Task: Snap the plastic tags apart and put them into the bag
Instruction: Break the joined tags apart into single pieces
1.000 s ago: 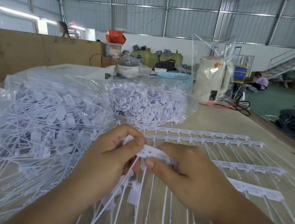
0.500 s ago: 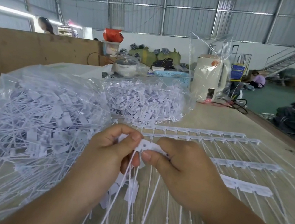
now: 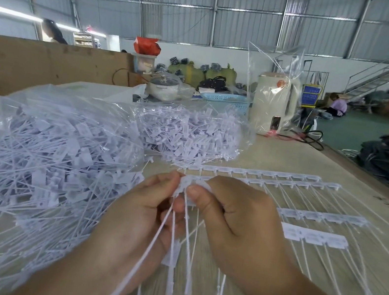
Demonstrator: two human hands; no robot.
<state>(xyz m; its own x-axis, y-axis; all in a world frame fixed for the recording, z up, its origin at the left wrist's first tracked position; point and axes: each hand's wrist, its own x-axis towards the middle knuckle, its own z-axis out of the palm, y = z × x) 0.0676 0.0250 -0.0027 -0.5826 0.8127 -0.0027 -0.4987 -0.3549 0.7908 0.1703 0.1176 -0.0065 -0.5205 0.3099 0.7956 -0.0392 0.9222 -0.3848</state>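
From the head camera, my two hands met at the centre of the frame, forearms coming in from the bottom edge. My left hand [image 3: 147, 217] was curled, thumb and forefinger pinching one end of a short strip of plastic tags [image 3: 191, 182], with a few loose tails running down through its palm toward the bottom of the frame. My right hand [image 3: 234, 222] sat just beside it, knuckles up, thumb pressed against the strip's other end and fingers folded under it, so both grips were narrow and closed on the same strip, thumbs almost touching. The strip's thin tails hung below my hands, blurred.

The clear bag [image 3: 36, 166] full of separated tags filled the left of the frame, its near side touching my left wrist area. A second clear bag of tags [image 3: 190, 133] lay behind it, above centre. To the right of my hands, whole strips of tags [image 3: 286, 179] lay flat on the wooden table [image 3: 303, 156], tails fanned toward the lower right. A cream kettle [image 3: 273, 101] stood at the table's far edge, upper centre-right
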